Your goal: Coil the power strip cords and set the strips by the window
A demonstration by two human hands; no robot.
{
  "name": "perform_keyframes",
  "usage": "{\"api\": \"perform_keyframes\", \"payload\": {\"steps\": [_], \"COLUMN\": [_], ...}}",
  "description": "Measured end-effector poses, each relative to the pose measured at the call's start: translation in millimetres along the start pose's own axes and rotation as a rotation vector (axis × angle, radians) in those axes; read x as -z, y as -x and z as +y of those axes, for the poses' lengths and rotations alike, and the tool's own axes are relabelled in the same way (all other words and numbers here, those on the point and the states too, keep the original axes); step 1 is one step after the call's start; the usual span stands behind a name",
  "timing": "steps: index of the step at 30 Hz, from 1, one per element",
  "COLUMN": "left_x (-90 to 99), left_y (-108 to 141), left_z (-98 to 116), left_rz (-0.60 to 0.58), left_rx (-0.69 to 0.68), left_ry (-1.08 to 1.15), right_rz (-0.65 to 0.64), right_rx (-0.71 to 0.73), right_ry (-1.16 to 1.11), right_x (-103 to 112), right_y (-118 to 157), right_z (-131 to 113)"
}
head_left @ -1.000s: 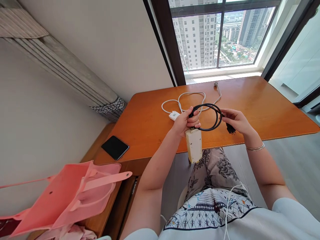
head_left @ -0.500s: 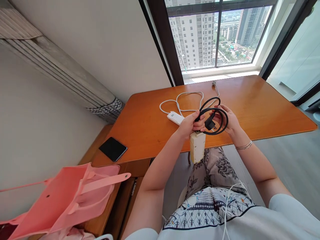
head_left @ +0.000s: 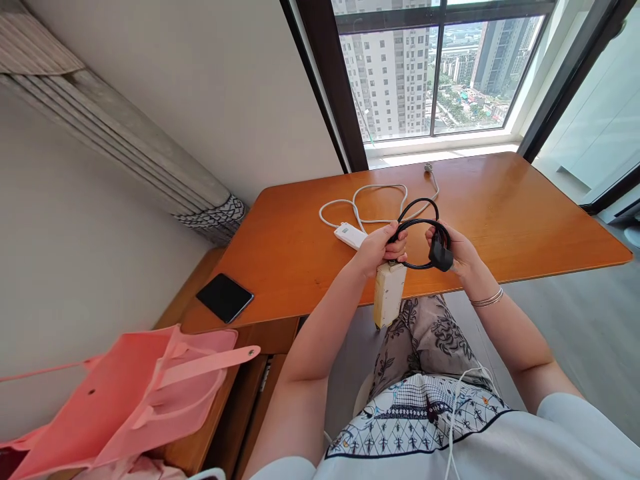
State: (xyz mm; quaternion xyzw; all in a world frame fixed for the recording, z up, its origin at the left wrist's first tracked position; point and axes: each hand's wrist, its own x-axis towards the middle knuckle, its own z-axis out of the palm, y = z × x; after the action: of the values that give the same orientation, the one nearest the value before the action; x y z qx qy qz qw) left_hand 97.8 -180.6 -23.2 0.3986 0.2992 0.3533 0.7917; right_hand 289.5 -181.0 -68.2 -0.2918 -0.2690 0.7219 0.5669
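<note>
My left hand (head_left: 383, 249) is closed round the left side of a coiled black cable (head_left: 420, 222). From below that hand hangs a cream-coloured block (head_left: 389, 293), in front of the table's near edge. My right hand (head_left: 456, 249) holds the right side of the coil, its fingers partly hidden behind the cable and the black plug (head_left: 441, 255). Beside my left hand, a white power strip (head_left: 350, 235) lies on the table, and its white cord (head_left: 381, 186) loops behind the coil to a plug (head_left: 429, 169) near the window.
The orange-brown wooden table (head_left: 295, 253) stands below a window (head_left: 435, 80). A black tablet (head_left: 225, 297) lies at its left corner. An open pink bag (head_left: 145, 393) is at the lower left, and a tied curtain (head_left: 150, 147) hangs at the left.
The black plug has moved right, from the middle of the coil to its right side by my right hand. The cream block has shifted slightly left and tilted.
</note>
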Motion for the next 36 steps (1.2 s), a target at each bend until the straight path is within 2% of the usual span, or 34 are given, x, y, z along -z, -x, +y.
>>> {"api": "perform_keyframes", "payload": {"steps": [4,6,8,10,14,18,22,26,31,33,36], "left_x": [-0.2,-0.9,-2.0,-3.1,-1.4,4.7,4.8,2.3,2.6,2.1,1.1], "left_y": [0.0,-1.0,-2.1,-2.8,-2.2,1.2,5.0,4.8,0.6,-0.9,-2.4], "left_z": [1.2,-1.3,-5.0,-7.4,-2.4,8.2,10.8,6.5,-2.8,-6.0,-8.3], "left_rz": [0.101,0.129,0.148,0.173,0.258,0.257,0.218,0.196,0.186,0.198,0.220], "left_rx": [-0.082,-0.097,-0.124,-0.162,-0.220,-0.208,-0.141,-0.159,-0.178,-0.190,-0.211], "left_ry": [0.008,-0.014,-0.035,-0.039,0.034,0.159,0.247,0.290,0.298,0.290,0.274], "right_rz": [-0.040,-0.026,0.054,0.112,0.011,0.065,0.127,0.017,0.073,0.050,-0.020], "right_rx": [0.122,0.238,0.340,0.353,0.290,0.465,0.600,0.480,0.518,0.444,0.322], "right_ry": [0.237,0.495,0.810,1.055,1.301,1.491,1.482,1.265,1.080,0.964,0.662], "right_x": [3.4,4.5,5.7,7.2,11.1,17.9,25.5,24.7,11.9,6.2,-2.0], "right_y": [7.3,8.8,9.1,10.3,20.2,25.4,14.6,7.0,5.7,4.3,3.4], "right_z": [3.0,6.7,10.8,13.2,9.7,1.0,-0.8,7.7,20.8,23.9,26.5]}}
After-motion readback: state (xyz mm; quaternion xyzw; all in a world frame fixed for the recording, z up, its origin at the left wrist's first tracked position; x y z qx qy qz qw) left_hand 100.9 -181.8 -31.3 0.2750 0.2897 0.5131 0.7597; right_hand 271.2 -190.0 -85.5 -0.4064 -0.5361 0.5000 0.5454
